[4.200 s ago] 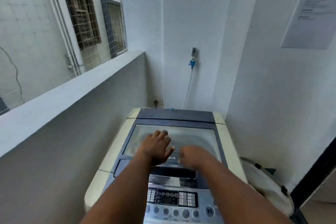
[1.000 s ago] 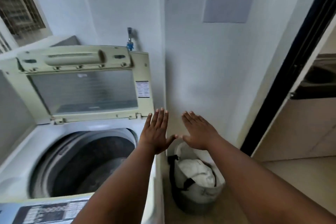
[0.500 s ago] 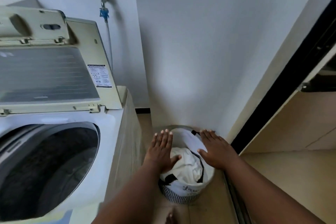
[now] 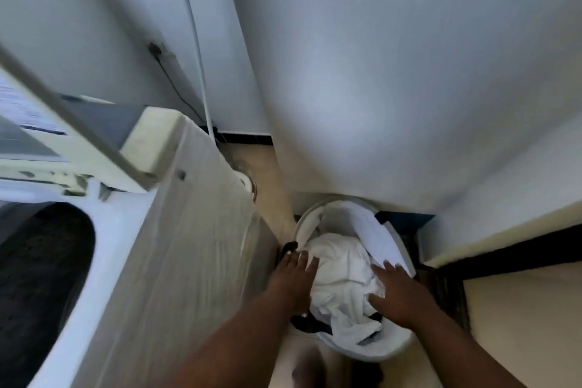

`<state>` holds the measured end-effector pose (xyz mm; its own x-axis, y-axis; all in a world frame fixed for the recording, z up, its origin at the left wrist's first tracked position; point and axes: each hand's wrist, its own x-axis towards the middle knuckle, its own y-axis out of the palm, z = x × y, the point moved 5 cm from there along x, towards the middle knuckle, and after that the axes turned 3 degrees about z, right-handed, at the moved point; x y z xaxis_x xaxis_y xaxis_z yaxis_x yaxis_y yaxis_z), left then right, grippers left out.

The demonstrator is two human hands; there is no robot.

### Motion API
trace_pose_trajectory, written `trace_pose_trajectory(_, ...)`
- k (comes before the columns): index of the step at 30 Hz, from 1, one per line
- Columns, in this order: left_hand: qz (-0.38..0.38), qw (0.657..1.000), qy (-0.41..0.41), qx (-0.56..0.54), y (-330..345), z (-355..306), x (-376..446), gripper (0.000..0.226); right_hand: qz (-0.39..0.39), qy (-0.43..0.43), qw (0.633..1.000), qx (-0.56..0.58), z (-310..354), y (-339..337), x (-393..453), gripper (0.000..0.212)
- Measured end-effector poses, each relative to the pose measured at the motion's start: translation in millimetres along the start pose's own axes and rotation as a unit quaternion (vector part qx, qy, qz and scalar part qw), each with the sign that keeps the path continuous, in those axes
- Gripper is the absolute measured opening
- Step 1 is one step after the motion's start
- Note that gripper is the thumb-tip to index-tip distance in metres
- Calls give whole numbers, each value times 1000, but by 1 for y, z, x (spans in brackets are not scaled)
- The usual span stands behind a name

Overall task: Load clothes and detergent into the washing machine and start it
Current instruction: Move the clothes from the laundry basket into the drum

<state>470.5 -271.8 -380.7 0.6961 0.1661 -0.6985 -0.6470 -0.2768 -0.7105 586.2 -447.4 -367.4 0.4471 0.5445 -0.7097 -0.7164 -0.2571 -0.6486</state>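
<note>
A round white laundry basket stands on the floor to the right of the washing machine. It holds crumpled white clothes. My left hand reaches into the basket's left side with straight fingers touching the white cloth. My right hand lies on the right side of the pile, fingers spread over the fabric. The machine's lid stands raised, and the dark drum shows at the left.
A white wall rises close behind the basket. A hose and a black cable run down the corner behind the machine. A dark door frame lies on the right, with tan floor beyond.
Since the earliest frame the lid has been raised. My view has swung right and down to the basket, and both hands have dropped from mid-air onto the white clothes.
</note>
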Motion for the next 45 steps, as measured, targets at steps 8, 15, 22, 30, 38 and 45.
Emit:
trace_pose_trajectory(8, 101, 985, -60, -122, 89, -14, 133, 97, 9, -22, 999, -41, -15, 85, 135, 65)
trace_pose_trajectory(15, 103, 984, -97, -110, 149, 12, 203, 118, -46, -59, 993, -86, -20, 126, 214, 83)
trace_pose_trajectory(22, 101, 968, -132, -189, 173, 22, 228, 126, -58, -69, 981, -174, -21, 152, 251, 83)
trace_pose_trajectory(30, -73, 988, -122, -67, 150, 21, 208, 26, -192, -82, 976, -66, -21, 156, 219, 11)
trace_pose_trajectory(38, -147, 774, -143, -600, 85, -4, 133, 45, -206, 1, 928, 311, -27, 125, 155, 35)
trace_pose_trajectory(45, -89, 488, -102, -862, -30, -37, 35, 36, -136, 50, 886, 440, -10, 74, 96, 116)
